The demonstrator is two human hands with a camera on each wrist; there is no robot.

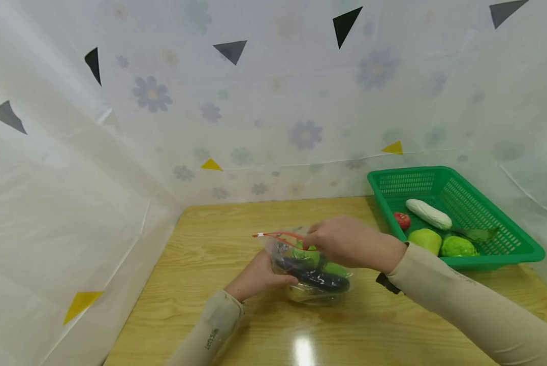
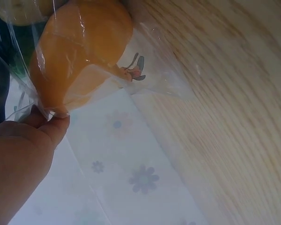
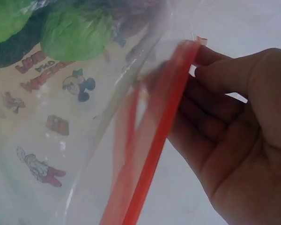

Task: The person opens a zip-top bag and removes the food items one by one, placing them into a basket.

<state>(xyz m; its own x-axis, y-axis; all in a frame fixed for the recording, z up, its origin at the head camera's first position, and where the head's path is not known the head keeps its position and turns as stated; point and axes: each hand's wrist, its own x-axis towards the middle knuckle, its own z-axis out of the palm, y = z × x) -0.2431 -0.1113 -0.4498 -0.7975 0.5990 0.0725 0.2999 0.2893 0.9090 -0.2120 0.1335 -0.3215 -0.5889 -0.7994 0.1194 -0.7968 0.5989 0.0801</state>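
A clear zip bag (image 1: pixel 316 300) with a red zip strip (image 3: pixel 154 150) and printed cartoon figures stands on the table. Inside it are a dark eggplant (image 1: pixel 323 280), green items (image 3: pixel 77 33) and a smooth orange item (image 2: pixel 89 37) whose kind I cannot tell. My left hand (image 1: pixel 260 277) holds the bag's left side, and in the left wrist view its fingertips pinch the plastic. At the top right, my right hand (image 1: pixel 348 241) pinches the end of the red strip. A white slider (image 1: pixel 260 235) sits at the strip's left end. The bag's mouth gapes partly between the red edges.
To the right stands a green basket (image 1: pixel 524 249) holding a long white vegetable (image 1: pixel 428 213), a red apple (image 1: pixel 401 220), a yellow-green fruit (image 1: pixel 425 241), a green cabbage-like vegetable (image 1: pixel 458 247) and a leafy piece. A patterned sheet (image 1: pixel 255 112) hangs behind the wooden table (image 1: pixel 200 244).
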